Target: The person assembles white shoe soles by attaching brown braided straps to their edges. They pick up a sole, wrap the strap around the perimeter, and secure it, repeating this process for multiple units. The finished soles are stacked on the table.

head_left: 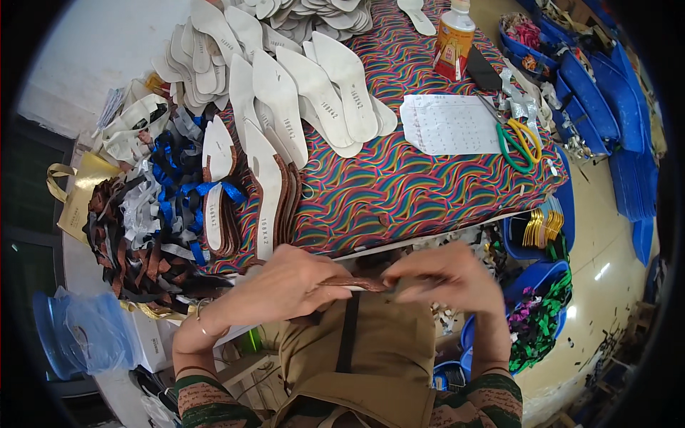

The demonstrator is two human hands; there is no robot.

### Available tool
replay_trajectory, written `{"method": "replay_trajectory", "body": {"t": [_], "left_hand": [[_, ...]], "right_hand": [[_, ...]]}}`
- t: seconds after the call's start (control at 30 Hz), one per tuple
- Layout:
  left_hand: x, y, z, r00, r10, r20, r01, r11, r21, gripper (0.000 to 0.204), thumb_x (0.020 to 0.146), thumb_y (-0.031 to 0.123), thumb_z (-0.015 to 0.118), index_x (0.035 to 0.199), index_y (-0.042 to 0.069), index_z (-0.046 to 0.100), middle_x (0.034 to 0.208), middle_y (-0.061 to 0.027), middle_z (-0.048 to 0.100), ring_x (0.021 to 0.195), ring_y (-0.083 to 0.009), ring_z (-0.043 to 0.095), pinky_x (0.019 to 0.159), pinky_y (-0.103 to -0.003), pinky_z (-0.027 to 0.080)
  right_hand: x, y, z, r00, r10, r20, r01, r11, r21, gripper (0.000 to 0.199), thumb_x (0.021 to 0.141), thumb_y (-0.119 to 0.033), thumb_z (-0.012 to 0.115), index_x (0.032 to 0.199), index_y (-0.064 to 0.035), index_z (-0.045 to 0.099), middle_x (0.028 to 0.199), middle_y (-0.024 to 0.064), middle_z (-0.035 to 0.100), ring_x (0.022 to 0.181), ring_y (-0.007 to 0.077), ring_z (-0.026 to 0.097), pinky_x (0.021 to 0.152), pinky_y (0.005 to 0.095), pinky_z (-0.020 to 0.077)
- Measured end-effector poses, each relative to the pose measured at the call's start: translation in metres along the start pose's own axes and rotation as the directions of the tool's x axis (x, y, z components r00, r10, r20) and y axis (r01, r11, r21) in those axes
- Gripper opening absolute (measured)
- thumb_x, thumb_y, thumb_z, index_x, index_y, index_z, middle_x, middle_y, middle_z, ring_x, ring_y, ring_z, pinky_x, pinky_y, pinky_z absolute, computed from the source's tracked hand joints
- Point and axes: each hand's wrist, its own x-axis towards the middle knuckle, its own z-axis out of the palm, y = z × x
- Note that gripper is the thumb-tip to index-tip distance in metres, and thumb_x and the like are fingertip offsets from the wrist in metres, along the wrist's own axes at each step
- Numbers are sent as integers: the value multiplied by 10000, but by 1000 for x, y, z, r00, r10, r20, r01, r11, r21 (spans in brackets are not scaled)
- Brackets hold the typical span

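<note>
**Brown strap pinched between both hands at the counter's near edge**

A thin brown strap (pixel 354 283) is held level between the two hands, low in the view and just above a tan apron worn in the lap. The left hand (pixel 285 282) is closed around the strap's left end, with the fingers curled over it. The right hand (pixel 444 277) is pinched on the strap's right end, fingertips pressed together. The two hands are set near each other, joined only by the strap.

Just beyond the hands, the counter (pixel 414 189) is seen, covered in a cloth of many-coloured wavy stripes. Ahead and to the left of the left hand, white pointed shoe soles (pixel 267 189) are stood on edge, some backed in brown. Further left, a tangle of blue, brown, silver and black straps (pixel 153 214) is heaped.

Ahead of the right hand, a white sheet of paper (pixel 448 125) is laid flat, with green- and yellow-handled scissors (pixel 519 143) just beside it on the right. Farther off, more white soles are spread and stacked, and a glue bottle (pixel 454 39) is stood upright beyond the paper. Blue tubs (pixel 606 107) are ranged to the far right.
</note>
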Motion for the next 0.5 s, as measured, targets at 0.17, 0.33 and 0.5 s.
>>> {"method": "replay_trajectory", "body": {"t": [0.17,0.33,0.5], "left_hand": [[-9,33,-21,969,194,-154,-127,922,365,193,792,147,682,956,56,636,722,-92,587,688,-298,609,615,-404,469],[-23,41,-35,992,47,-117,5,911,413,243,790,105,683,1024,42,660,771,-104,611,723,-307,609,643,-404,463],[-20,16,-14,989,17,-146,4,990,141,242,825,143,696,1032,21,671,765,-121,644,679,-333,617,597,-389,478]], "right_hand": [[30,4,1,997,-82,-3,80,964,253,290,830,-161,704,1047,30,693,969,118,717,897,180,683,781,283,514],[36,10,-5,969,9,248,-74,965,252,127,845,-91,733,878,15,671,741,32,667,670,73,601,577,230,467],[18,-17,-20,948,305,93,-317,929,190,109,851,-59,706,867,3,618,749,1,634,682,45,580,599,212,445]]}}
